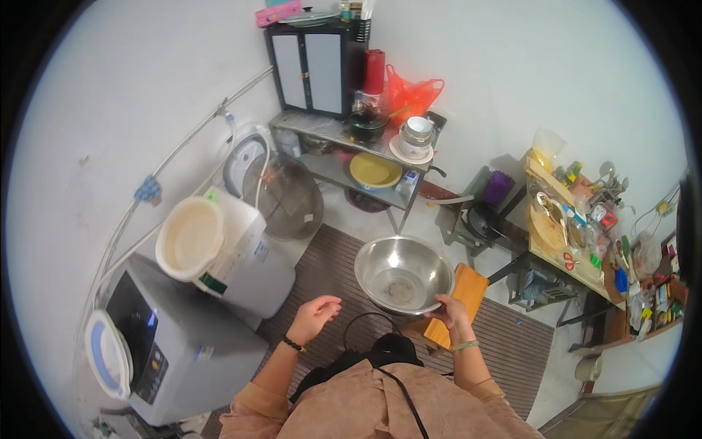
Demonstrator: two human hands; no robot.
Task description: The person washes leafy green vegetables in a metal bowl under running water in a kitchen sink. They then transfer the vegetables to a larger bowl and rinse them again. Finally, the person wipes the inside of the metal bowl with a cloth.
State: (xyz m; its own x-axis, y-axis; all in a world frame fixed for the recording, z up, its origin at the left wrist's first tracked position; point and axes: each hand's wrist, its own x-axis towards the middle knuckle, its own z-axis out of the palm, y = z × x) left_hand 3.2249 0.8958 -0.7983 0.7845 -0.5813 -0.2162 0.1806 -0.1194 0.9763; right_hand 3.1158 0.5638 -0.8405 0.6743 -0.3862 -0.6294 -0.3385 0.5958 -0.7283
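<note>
A wide stainless steel basin [404,273] is in front of me, its inside bare apart from a dull patch on the bottom. My right hand [452,314] grips its near right rim, thumb on top and fingers beneath. Left of the basin, my left hand [320,314] hovers with its fingers loosely curved, holding nothing and apart from the rim. An orange-brown wooden stool [470,286] stands to the right, partly hidden by the basin and my right hand. Below the basin, a thin dark loop [351,324] shows near my feet.
A striped brown mat [515,340] covers the floor. At left stand a grey washing machine [208,335] and a white appliance bearing a cream plastic basin [192,238]. A metal shelf [329,130] with dishes is ahead. At right, a cluttered table [589,282] holds red scissors [569,262].
</note>
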